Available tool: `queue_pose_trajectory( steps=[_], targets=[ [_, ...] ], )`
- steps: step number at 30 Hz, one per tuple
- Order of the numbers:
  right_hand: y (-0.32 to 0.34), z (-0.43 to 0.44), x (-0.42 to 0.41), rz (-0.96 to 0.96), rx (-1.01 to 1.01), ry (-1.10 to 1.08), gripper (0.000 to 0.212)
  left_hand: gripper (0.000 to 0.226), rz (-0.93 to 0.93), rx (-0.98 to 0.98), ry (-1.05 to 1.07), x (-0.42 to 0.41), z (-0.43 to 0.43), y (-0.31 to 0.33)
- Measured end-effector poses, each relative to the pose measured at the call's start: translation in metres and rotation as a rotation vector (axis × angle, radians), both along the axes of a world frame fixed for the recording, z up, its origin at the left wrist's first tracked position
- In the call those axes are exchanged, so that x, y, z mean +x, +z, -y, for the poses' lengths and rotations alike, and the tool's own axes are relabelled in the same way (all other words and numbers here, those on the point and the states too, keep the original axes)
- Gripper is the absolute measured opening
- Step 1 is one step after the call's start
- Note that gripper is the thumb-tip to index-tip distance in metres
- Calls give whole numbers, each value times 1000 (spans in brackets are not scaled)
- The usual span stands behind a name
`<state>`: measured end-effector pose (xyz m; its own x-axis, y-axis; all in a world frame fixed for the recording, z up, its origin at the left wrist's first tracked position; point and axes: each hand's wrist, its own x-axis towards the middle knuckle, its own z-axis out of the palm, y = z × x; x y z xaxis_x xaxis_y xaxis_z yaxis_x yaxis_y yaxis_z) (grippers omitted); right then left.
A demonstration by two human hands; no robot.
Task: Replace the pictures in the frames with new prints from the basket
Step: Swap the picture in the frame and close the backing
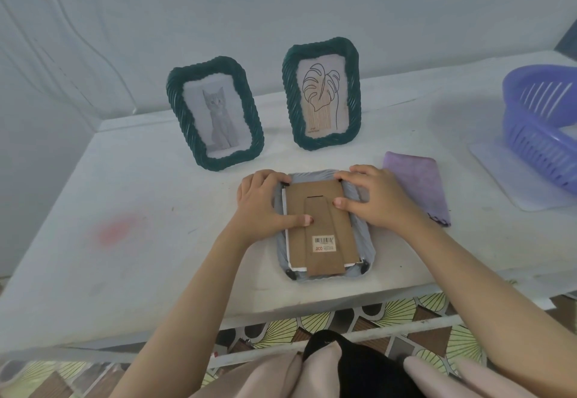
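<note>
As left hand (265, 202) and right hand (377, 199) grip it, frame (282, 252) lies face-down.

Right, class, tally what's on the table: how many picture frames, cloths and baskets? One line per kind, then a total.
Picture frames: 3 (green cat frame, green leaf frame, grey frame lying face down)
Cloths: 1 (purple cloth)
Baskets: 1 (purple basket)
Total: 5
</note>
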<state>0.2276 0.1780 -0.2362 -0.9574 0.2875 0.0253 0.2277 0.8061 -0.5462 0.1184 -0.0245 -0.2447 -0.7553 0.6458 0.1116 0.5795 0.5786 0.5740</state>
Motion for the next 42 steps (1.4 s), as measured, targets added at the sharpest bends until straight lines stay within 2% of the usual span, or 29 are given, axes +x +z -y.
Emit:
queue_pose_trajectory(
  steps=[10,12,14,16,18,26,35,42],
  targets=[
    [0,5,5,-18,-2,1,52,86,-59,1,8,14,7,0],
    [3,11,16,-112,-15,20,48,75,-67,33,-7,20,13,1],
    [7,14,33,-185,-22,79,42,54,-123,78,-52,29,22,2],
    [9,14,53,-171,-58,152,38,39,-131,87,-123,39,33,4],
    [9,11,71,-106,-76,203,37,35,-84,60,-196,48,42,5],
    [14,3,92,15,-3,295,36,44,-9,-69,-318,60,47,13],
    [26,1,78,63,120,415,34,52,128,-371,-465,44,46,35],
    [36,0,60,71,258,523,41,56,78,-414,-501,43,44,39]
  ],
)
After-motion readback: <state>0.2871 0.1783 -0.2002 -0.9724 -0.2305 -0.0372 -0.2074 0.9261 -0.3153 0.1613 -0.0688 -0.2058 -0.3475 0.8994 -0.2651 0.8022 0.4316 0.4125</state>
